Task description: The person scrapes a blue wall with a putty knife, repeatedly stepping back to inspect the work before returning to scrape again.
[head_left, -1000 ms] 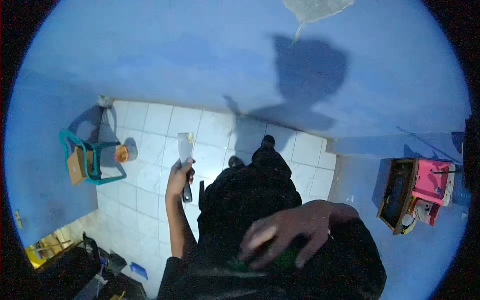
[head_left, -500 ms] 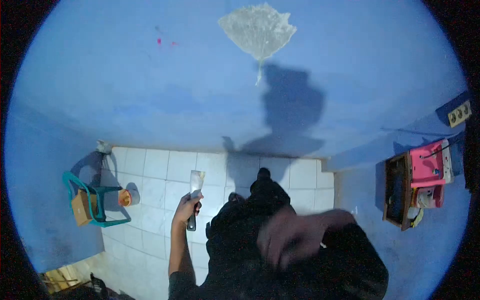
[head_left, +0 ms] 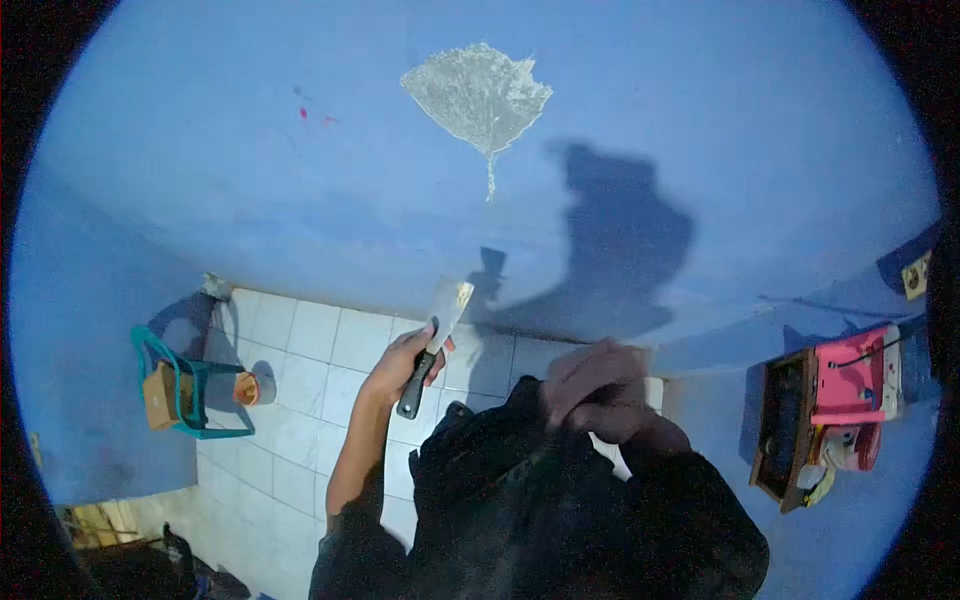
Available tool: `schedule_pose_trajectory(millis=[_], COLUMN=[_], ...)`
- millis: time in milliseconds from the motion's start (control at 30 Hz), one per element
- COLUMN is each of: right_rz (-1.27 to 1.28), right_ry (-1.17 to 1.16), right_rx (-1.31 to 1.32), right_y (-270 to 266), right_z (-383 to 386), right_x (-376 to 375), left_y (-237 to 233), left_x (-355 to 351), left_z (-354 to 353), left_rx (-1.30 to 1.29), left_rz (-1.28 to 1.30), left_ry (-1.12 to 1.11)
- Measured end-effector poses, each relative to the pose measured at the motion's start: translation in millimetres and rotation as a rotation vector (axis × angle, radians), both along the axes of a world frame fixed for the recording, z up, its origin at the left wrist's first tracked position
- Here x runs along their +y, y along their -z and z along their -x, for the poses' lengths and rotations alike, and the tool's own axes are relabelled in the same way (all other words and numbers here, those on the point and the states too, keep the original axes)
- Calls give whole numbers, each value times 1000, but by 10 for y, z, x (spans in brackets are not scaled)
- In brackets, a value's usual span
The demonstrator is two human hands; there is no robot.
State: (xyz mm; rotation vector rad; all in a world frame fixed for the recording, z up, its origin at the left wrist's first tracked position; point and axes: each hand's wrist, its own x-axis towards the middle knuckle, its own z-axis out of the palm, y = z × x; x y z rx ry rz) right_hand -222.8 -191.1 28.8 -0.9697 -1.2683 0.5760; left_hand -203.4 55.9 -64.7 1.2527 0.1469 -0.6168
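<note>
My left hand (head_left: 402, 366) is closed around the black handle of a putty knife (head_left: 449, 312). Its wide metal blade points up toward the wall, with some pale residue near the tip. In front of my dark clothing is my right hand (head_left: 598, 388), smeared by motion, so its fingers cannot be made out. On the blue wall (head_left: 250, 200) above both hands is a bare grey patch (head_left: 478, 95) with a jagged edge and a thin tail running down. The blade is apart from this patch.
A teal chair (head_left: 215, 385) on the left carries a cardboard box (head_left: 160, 397), with a small bucket (head_left: 262, 388) beside it. At right stand a wooden cabinet (head_left: 784, 432) and a pink plastic item (head_left: 850, 380), near a wall socket (head_left: 915, 278). White tiles (head_left: 300, 390) cover the floor.
My left hand has moved up and right with the putty knife, whose blade now leans right. My right hand has risen. The wall patch sits lower and further left in view.
</note>
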Motion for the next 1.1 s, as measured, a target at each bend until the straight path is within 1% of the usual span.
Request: schedule_pose_trajectory(millis=[67, 100, 133, 167, 233, 300, 367, 433, 467, 533, 567, 633, 667, 700, 733, 767, 800, 833, 867, 900, 933, 967, 1033, 1067, 1100], right_rz=[103, 208, 187, 178, 95, 228, 181, 146, 140, 399, 541, 581, 577, 521, 474, 444, 502, 557, 565, 609, 652, 660, 640, 636, 652], right_ry=[-68, -197, -166, -179, -329, -534, -356, -210, -227, 171, 370, 821, 826, 787, 748, 736, 736, 737, 744, 688, 631, 640, 712, 736, 745], right_rx=[-123, -189, 1, 21, -99, -267, -136, -48, -49, -27, -21, 22, 22, 58, 101, 49, 57, 60, 53, 200, 347, 344, 191, 154, 152], right_y=[-69, -282, -205, -168, -305, -337, -322, -332, -295, -95, 3, 309, 313, 310, 321, 333, 348, 365, 382, 404, 414, 399, 344, 369, 336], right_z=[-18, 170, -18, -8, -180, -112, -154, -432, -533, -685, -771, -1068, -1028, -962, -902, -897, -927, -960, -981, -1007, -1014, -997, -946, -931, -940], right_x=[-65, 103, -40, -262, -387, -333, -499, -743, -785, -883, -912, -736, -643, -538, -446, -369, -328, -295, -291, -306, -297, -266, -221, -173, -156], left_y=[-136, -203, -222, -222, -360, -480, -584, -547, -559, -500, -472, -473, -453, -480, -520, -546, -535, -551, -588, -617, -639, -567, -373, -397, -417], left_x=[-134, -150, -188, -368, -458, -515, -623, -799, -874, -1011, -1102, -1273, -1337, -1420, -1499, -1551, -1545, -1565, -1604, -1627, -1625, -1558, -1446, -1513, -1535], left_z=[-144, -177, -236, -253, -424, -485, -546, -616, -634, -652, -642, -678, -703, -709, -717, -711, -708, -725, -749, -774, -816, -863, -987, -1085, -1164], left_rx=[-9, 0, -28, -6, -46, -79, -123, -163, -177, -176, -164, -102, -67, -58, -78, -94, -80, -79, -102, -125, -109, -105, -157, -189, -180], left_rz=[6, 4, -41, -49, -29, -54, -125, -80, -62, -50, -46, 114, 127, 111, 261, 416, 503, 516, 524, 530, 480, 492, 428, 392, 408], left_ry=[-17, -13, -20, -30, -65, -74, -130, -195, -269, -391, -395, -643, -664, -680, -667, -652, -580, -572, -649, -728, -753, -747, -572, -676, -669])
